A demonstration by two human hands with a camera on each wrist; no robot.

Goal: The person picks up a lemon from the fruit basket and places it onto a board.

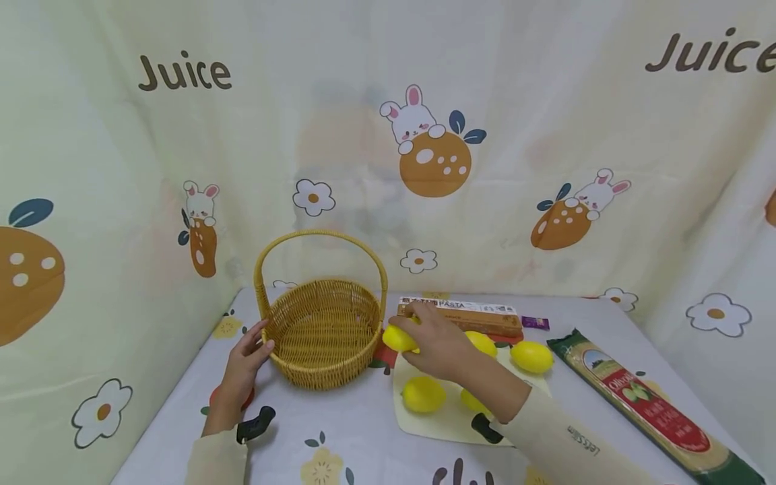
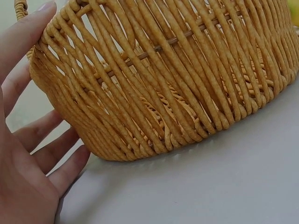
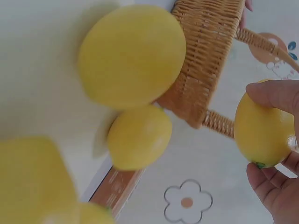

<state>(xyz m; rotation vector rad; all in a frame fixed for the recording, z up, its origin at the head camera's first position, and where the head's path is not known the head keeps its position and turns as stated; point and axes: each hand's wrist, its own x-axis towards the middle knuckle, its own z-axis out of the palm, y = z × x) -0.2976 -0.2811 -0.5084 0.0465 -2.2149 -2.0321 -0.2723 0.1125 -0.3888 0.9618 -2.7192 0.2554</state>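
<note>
A lemon (image 1: 398,338) is pinched between the thumb and fingers of my right hand (image 1: 441,343), raised just right of the wicker basket (image 1: 321,377). In the right wrist view the held lemon (image 3: 261,128) shows its green-tipped end by the fingers. My left hand (image 1: 242,367) rests against the basket's left side. The left wrist view shows its thumb at the woven rim and its spread, fairly straight fingers (image 2: 70,170) along the outer wall. The basket's visible inside holds nothing. Several more lemons (image 1: 424,394) lie on and around a cream board (image 1: 424,426), partly hidden by my right forearm.
Behind the lemons lies a pasta box (image 1: 485,320), with a small purple packet (image 1: 535,323) to its right. A long green and red pasta bag (image 1: 655,411) slants along the table's right side. The basket's tall arched handle (image 1: 321,233) stands up. Printed curtains (image 1: 339,135) enclose the table.
</note>
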